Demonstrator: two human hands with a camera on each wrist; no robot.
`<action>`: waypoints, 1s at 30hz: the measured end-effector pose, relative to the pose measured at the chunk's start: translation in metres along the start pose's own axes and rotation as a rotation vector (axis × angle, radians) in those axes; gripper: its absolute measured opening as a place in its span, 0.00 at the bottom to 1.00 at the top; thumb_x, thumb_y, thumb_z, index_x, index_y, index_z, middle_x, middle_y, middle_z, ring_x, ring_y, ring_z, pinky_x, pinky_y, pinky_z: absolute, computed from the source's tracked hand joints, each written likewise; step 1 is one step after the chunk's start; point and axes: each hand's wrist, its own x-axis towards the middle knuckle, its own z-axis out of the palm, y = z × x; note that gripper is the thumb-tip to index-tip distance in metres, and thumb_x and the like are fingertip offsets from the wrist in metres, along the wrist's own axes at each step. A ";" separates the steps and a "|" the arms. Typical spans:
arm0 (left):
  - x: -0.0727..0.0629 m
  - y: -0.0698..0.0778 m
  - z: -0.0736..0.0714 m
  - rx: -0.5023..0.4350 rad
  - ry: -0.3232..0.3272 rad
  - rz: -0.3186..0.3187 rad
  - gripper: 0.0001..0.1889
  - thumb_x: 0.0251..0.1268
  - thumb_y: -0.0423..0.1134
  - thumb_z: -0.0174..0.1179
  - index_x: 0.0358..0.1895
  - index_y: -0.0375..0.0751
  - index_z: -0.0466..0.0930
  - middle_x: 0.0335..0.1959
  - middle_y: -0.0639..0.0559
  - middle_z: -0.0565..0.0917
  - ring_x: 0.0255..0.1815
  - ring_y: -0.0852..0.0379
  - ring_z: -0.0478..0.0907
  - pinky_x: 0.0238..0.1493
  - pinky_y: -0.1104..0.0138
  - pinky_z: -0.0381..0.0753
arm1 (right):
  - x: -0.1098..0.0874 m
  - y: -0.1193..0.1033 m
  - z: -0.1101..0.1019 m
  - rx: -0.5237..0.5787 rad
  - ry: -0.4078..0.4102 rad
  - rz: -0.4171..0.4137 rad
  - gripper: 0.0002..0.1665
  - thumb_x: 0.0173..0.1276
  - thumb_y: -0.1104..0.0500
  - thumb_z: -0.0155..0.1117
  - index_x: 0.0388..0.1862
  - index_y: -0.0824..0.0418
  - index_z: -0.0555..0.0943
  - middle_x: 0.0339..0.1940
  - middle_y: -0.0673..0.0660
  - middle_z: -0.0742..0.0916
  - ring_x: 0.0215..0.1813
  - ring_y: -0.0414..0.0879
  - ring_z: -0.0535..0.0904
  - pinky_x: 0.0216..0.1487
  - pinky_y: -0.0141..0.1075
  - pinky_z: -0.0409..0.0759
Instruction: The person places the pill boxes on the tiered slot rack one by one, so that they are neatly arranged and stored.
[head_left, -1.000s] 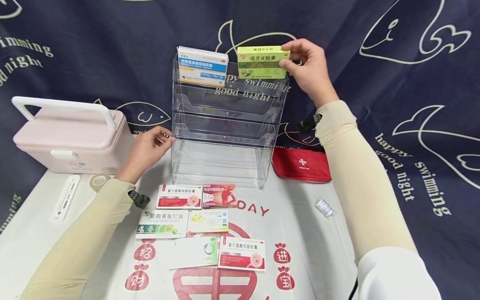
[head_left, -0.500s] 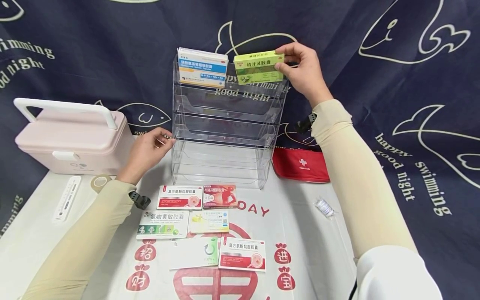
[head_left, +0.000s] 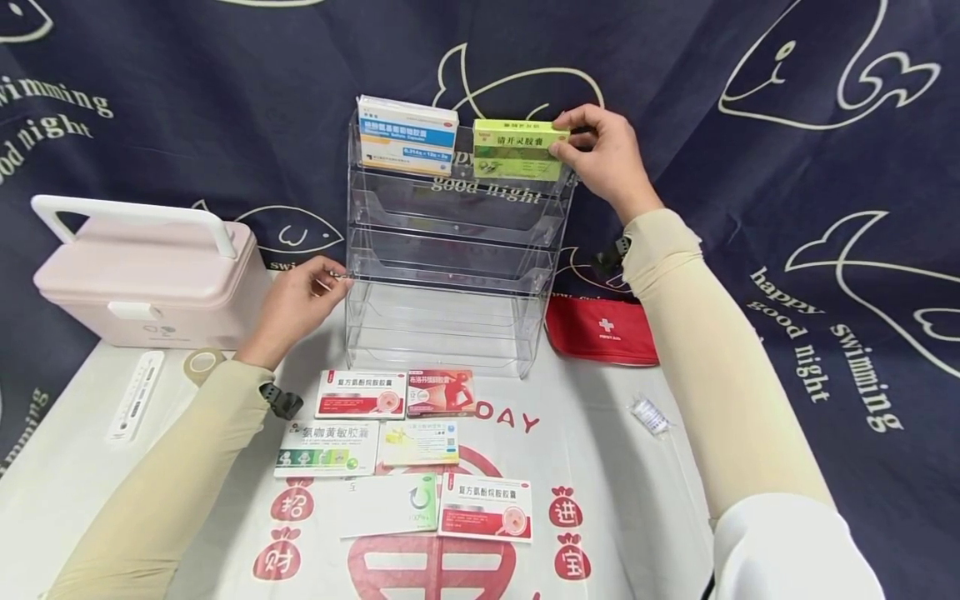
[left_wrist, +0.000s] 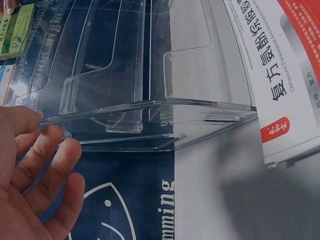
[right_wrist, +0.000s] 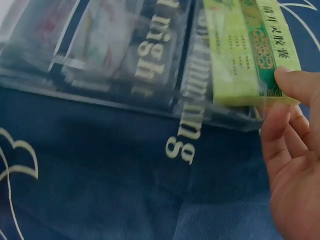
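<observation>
The bench [head_left: 600,467], white with red printing, ran back toward a dark curtain. Nearest on it lay a box with a green arrow [head_left: 390,506] and a red-and-white box [head_left: 485,510], both flat; beyond them came a green-banded box [head_left: 327,450] and a yellow-and-white box [head_left: 418,443], then a second red-and-white box [head_left: 362,394] beside a red box [head_left: 440,393].

Behind these stood the clear tiered rack [head_left: 450,287]. The left hand [head_left: 300,302] held its left edge, thumb and forefinger brought narrowly together there, the other fingers loosely bent. A pink case [head_left: 142,283] stood off to that side, a red pouch [head_left: 603,331] to the other.

At the top tier, the right hand [head_left: 600,158] pinched the right end of the green box [head_left: 517,150], whose lower part sat behind the tier's clear front. A blue-and-white box [head_left: 408,137] occupied the same tier, a gap between them. Whether the green box touched the tier's floor could not be told.

Letting go while it hung short of that floor could have dropped or tipped it; pressing hard so high up might have rocked the rack, steadied by only a small grip.
</observation>
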 end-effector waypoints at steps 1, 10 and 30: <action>0.000 0.000 0.000 0.000 0.000 0.001 0.12 0.72 0.44 0.64 0.47 0.40 0.83 0.34 0.45 0.86 0.33 0.49 0.81 0.39 0.59 0.75 | -0.002 0.001 0.000 -0.023 -0.003 0.005 0.15 0.67 0.61 0.73 0.52 0.55 0.85 0.57 0.51 0.81 0.54 0.42 0.84 0.41 0.32 0.81; -0.002 0.000 0.001 0.012 0.005 0.004 0.11 0.71 0.45 0.64 0.47 0.41 0.84 0.34 0.46 0.87 0.33 0.48 0.82 0.39 0.58 0.75 | -0.011 0.008 0.000 -0.158 0.038 -0.062 0.15 0.70 0.57 0.70 0.53 0.59 0.86 0.50 0.53 0.81 0.53 0.40 0.82 0.44 0.33 0.80; -0.003 -0.003 0.001 0.007 0.000 0.000 0.12 0.72 0.46 0.63 0.47 0.41 0.84 0.35 0.46 0.87 0.33 0.49 0.81 0.38 0.58 0.75 | -0.011 0.012 0.000 -0.195 0.057 -0.066 0.13 0.75 0.58 0.64 0.54 0.59 0.86 0.49 0.51 0.84 0.50 0.40 0.77 0.52 0.31 0.72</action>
